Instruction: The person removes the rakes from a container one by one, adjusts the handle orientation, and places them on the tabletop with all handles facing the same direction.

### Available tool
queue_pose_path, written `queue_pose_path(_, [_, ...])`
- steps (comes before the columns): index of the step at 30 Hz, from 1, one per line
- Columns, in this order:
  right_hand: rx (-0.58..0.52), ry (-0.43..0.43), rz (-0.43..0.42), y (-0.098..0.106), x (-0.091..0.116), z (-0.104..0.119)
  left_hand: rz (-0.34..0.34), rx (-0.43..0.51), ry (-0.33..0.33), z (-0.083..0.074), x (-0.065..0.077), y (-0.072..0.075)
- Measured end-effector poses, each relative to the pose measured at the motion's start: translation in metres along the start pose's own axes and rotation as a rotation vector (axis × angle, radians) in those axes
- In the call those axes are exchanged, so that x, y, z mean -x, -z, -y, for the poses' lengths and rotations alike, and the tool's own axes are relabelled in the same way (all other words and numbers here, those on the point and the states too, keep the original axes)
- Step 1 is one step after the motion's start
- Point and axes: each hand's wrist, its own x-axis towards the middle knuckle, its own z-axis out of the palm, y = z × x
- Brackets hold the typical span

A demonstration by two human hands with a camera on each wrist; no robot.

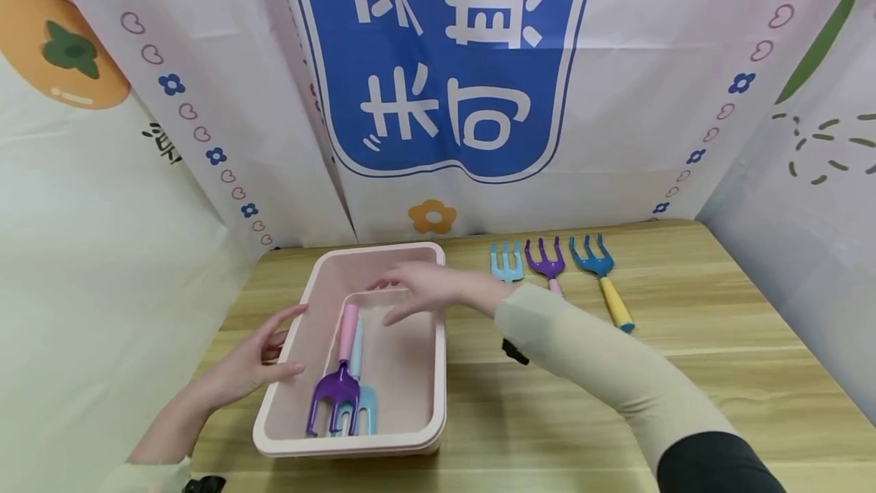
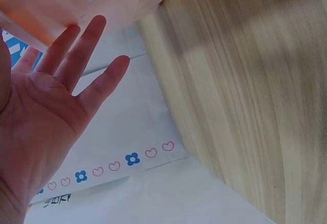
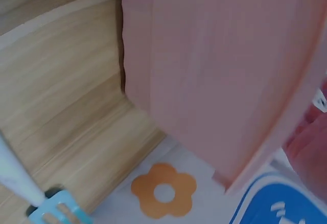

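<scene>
Though wood-grained the tabletop [image 1: 547, 432] beneath the tub [image 1: 400, 371], flower-printed the backdrop [image 1: 623, 112].

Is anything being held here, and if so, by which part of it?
Nothing appears held. The right grip reaches over the pink bin with nothing visible in it; the left grip is open at the bin's left side.

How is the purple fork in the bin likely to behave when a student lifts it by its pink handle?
The purple fork will probably stay stiff, since it shows no droop. Glossy highlights on its head suggest it could be slippery there. It partly covers the light-blue fork, so lifting it may nudge that one.
</scene>
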Motion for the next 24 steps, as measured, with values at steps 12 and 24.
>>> queue_pose_path(12, [0.168,0.048,0.230,-0.042,-0.045,0.012,-0.004,-0.004,-0.009,0.001,0.001,0.002])
queue_pose_path(24, [0.154,0.059,0.250,-0.055,-0.058,0.004,-0.009,-0.010,-0.021,0.001,0.002,0.000])
